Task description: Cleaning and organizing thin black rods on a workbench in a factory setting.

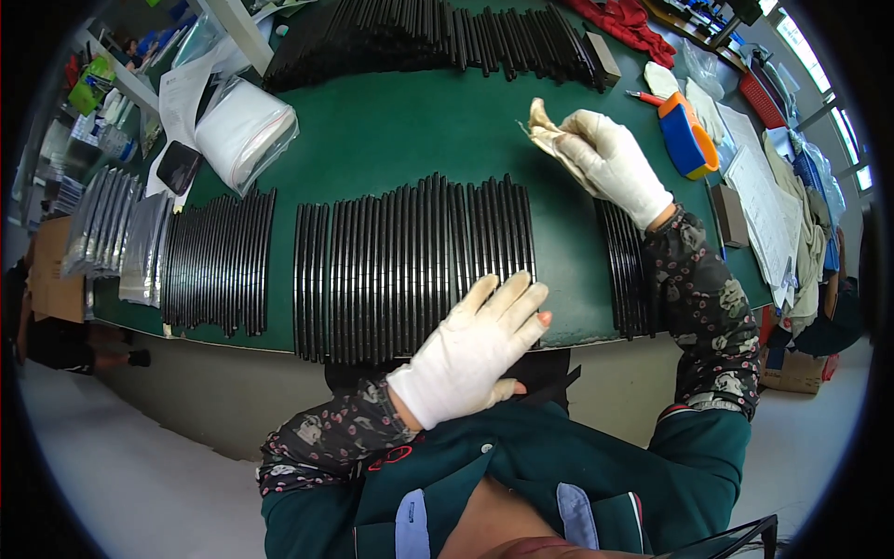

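My left hand [480,347], in a white glove with cut fingertips, lies flat with fingers spread on the near end of a row of long black strips [410,265] laid side by side on a green table [391,140]. My right hand [610,160], also gloved, is raised over the table further back and pinches a crumpled beige cloth [545,130]. More black strips [629,270] lie under my right forearm, another group [219,261] sits to the left, and a long row [428,42] runs along the far side.
A white roll in a clear bag [244,130], papers and a small black device [177,166] lie at the left back. Silvery packets [112,233] stack at the left edge. An orange and blue tool [686,135], a red pen, papers and cloths sit at right.
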The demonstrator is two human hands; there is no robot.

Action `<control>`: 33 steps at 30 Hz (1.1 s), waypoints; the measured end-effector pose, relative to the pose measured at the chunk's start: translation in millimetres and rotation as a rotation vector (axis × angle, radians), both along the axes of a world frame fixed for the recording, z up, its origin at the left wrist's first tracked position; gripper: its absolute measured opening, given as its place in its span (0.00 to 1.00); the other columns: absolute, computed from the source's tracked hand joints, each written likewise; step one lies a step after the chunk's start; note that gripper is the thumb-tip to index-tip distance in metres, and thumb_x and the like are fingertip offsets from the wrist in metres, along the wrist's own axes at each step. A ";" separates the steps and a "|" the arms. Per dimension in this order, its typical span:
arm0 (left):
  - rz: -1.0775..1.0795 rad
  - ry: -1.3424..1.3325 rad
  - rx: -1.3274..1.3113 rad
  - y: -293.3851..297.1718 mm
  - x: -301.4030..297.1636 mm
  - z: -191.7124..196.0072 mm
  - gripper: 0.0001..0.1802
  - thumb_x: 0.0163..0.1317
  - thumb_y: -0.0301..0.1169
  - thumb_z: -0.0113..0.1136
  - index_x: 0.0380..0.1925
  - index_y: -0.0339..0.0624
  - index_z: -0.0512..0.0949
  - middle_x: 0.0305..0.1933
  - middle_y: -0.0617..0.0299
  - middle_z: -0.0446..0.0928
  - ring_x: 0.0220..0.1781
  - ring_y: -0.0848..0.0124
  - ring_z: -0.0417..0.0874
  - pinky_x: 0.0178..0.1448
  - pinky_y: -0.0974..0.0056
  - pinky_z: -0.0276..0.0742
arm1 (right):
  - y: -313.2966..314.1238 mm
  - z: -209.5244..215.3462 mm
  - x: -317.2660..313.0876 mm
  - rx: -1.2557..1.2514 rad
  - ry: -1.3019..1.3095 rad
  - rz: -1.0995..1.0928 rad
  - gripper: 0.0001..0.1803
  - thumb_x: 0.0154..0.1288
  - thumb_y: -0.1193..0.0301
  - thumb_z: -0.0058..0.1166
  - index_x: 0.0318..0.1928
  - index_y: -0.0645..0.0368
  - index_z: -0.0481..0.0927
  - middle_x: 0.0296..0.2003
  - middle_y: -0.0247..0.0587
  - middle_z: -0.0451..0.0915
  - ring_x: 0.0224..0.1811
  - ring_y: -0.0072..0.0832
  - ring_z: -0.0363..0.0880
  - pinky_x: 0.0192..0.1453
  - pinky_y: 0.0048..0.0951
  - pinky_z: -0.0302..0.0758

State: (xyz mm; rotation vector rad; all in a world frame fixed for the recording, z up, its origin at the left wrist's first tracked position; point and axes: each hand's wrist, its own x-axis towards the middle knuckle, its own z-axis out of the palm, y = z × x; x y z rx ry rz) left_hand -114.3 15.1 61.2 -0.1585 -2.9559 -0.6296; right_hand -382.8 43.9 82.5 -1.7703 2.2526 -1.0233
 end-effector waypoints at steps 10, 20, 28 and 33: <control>-0.182 -0.050 0.030 -3.6 9.0 -7.2 0.42 0.42 0.40 0.71 0.60 0.40 0.70 0.66 0.51 0.64 0.72 0.54 0.60 0.72 0.51 0.57 | 7.5 -26.7 77.8 -0.066 0.328 0.791 0.11 0.58 0.63 0.56 0.26 0.56 0.75 0.23 0.42 0.75 0.28 0.37 0.77 0.32 0.36 0.76; -0.160 -0.046 0.220 -0.5 16.2 -22.4 0.41 0.41 0.38 0.72 0.59 0.37 0.70 0.66 0.51 0.65 0.71 0.55 0.61 0.72 0.54 0.57 | -21.6 -28.8 86.4 -0.143 0.345 0.717 0.12 0.64 0.60 0.53 0.31 0.54 0.77 0.22 0.40 0.75 0.25 0.36 0.77 0.30 0.35 0.75; -0.188 -0.041 0.082 -9.8 4.0 -8.4 0.40 0.41 0.38 0.72 0.58 0.37 0.72 0.65 0.52 0.65 0.70 0.56 0.62 0.71 0.55 0.58 | -61.6 -21.2 68.0 -0.258 0.303 0.473 0.16 0.64 0.58 0.55 0.30 0.58 0.79 0.23 0.39 0.78 0.26 0.39 0.79 0.30 0.38 0.77; -0.184 -0.062 0.064 -2.1 6.5 -6.0 0.40 0.41 0.39 0.72 0.57 0.38 0.73 0.65 0.53 0.65 0.70 0.57 0.62 0.71 0.57 0.58 | -42.9 -28.6 81.4 -0.212 0.351 0.696 0.12 0.60 0.62 0.57 0.29 0.58 0.79 0.24 0.40 0.78 0.25 0.36 0.78 0.31 0.36 0.77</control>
